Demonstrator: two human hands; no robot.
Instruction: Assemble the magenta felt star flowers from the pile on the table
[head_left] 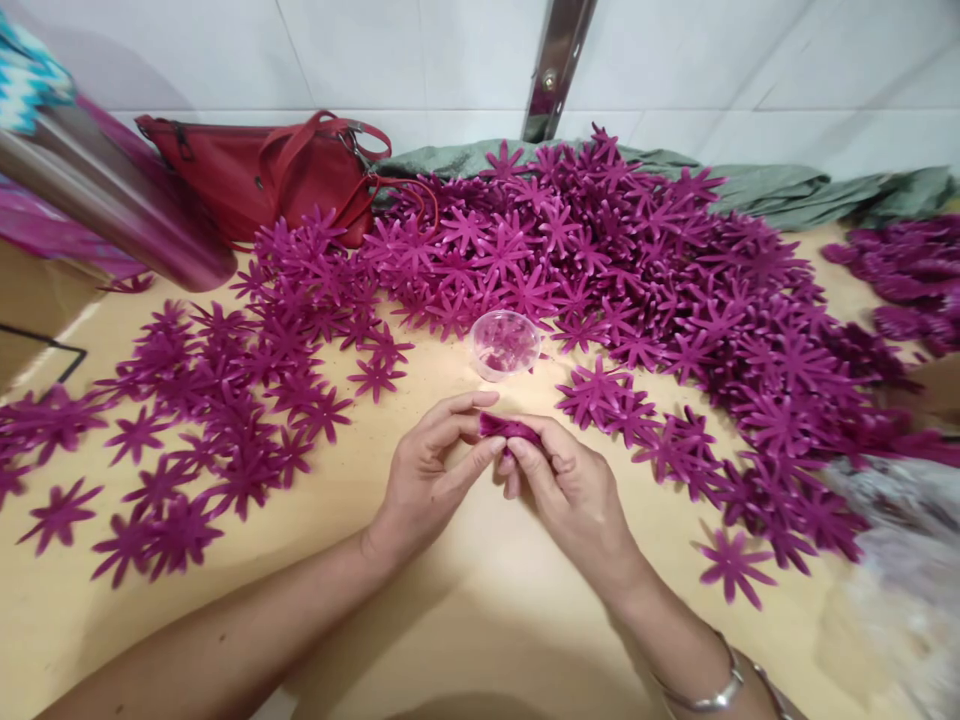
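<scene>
My left hand and my right hand meet over the middle of the tan table. Both pinch one folded magenta fabric flower piece between fingertips and thumbs. Just beyond the hands stands a small clear plastic cup with something magenta inside. A big heap of magenta star-shaped flower cutouts spreads across the back and right. More single cutouts lie scattered flat on the left.
A red handbag rests at the back left against the white tiled wall. A shiny metal tube slants in from the left. Green cloth lies along the back. Clear plastic wrap sits at the right edge.
</scene>
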